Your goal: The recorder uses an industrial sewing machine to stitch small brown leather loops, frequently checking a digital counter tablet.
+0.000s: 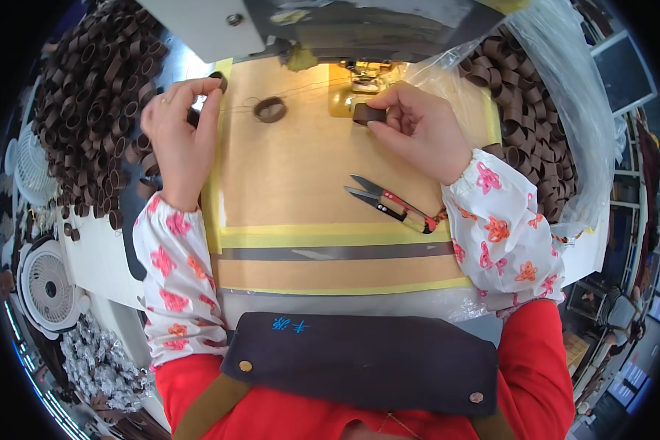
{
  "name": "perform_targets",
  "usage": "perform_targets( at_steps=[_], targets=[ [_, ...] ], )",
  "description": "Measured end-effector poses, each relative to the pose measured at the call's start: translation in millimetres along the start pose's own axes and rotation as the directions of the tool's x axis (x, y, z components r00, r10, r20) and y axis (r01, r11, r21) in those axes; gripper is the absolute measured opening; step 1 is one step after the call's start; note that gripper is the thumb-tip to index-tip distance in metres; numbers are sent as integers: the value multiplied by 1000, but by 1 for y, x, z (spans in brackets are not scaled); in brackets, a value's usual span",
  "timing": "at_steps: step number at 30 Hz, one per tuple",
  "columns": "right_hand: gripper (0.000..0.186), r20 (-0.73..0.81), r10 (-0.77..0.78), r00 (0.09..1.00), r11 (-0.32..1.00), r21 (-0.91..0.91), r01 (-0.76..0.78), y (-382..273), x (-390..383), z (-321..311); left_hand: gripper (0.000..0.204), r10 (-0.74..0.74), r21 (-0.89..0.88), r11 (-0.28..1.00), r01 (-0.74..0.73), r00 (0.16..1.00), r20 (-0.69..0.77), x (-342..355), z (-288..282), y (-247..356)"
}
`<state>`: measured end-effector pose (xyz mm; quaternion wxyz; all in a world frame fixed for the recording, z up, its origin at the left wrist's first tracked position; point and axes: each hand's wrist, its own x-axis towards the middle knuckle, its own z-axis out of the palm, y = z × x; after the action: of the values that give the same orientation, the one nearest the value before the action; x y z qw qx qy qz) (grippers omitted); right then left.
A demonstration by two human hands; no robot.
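Note:
My right hand (416, 128) pinches a brown fabric loop (369, 114) between thumb and index finger, just in front of a sewing machine's presser foot (367, 76). My left hand (182, 132) is raised at the left side of the work surface, thumb and fingertips closed on another brown loop (218, 79), mostly hidden behind the fingers. Between the hands, a third loop (270, 110) lies by itself, with thin threads running from it toward the machine. Thread snips (392, 204) with a red and black handle rest below my right hand, blades pointing left.
A big heap of brown loops (103, 95) covers the left side, and a second heap (528, 110) lies at right beside clear plastic sheeting (568, 95). The machine's head (374, 29) overhangs the far edge. Yellow tape (330, 235) borders the tan work surface (293, 183).

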<state>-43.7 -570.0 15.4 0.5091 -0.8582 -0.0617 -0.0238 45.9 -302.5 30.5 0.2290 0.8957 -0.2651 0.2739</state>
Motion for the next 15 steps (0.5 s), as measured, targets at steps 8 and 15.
perform_targets(
  at_steps=[8, 15],
  targets=[
    [19, -61, -169, 984, 983, -89, 163, 0, 12, -7, 27, 259, -184, 959, -217, 935, 244, 4, 41, 93],
    [15, -77, -172, 982, 983, -82, 166, 13, 13, -7, 20, -25, -388, 908, 157, 946, 323, 7, 67, 77]
  ],
)
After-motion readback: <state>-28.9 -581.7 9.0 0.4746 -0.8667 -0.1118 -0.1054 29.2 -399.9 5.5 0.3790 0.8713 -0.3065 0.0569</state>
